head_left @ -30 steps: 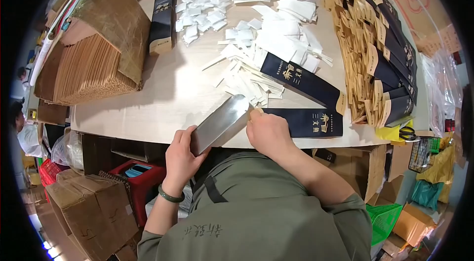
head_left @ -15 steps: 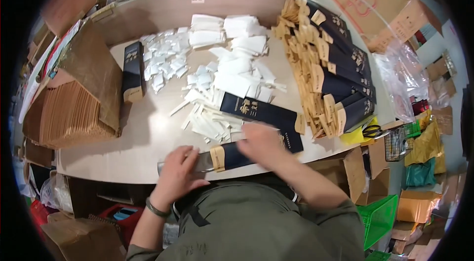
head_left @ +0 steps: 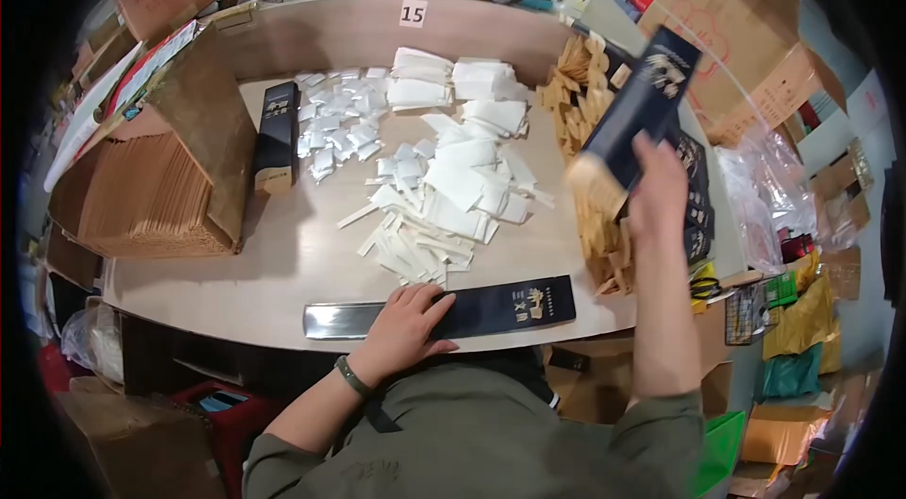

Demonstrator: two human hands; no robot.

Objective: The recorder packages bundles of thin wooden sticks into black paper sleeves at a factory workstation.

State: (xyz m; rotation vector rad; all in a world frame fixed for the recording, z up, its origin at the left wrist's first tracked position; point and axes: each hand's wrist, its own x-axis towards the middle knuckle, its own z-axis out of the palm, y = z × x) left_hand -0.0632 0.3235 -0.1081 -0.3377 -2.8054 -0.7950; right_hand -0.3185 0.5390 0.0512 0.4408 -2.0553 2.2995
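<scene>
Two dark sleeves are in hand: the left hand (head_left: 408, 322) rests with fingers spread flat on a dark sleeve (head_left: 510, 306) with a silvery strip (head_left: 344, 319) at the table's (head_left: 264, 287) near edge, while the right hand (head_left: 658, 192) grips a raised dark box (head_left: 640, 108) above the kraft-tabbed stack (head_left: 590, 216).

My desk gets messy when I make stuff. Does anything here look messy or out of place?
Yes. The white paper packets lie scattered in a loose heap across the middle of the table, some overlapping, while the brown stack on the left sits neat. The right hand holds a dark box up in the air.
</scene>
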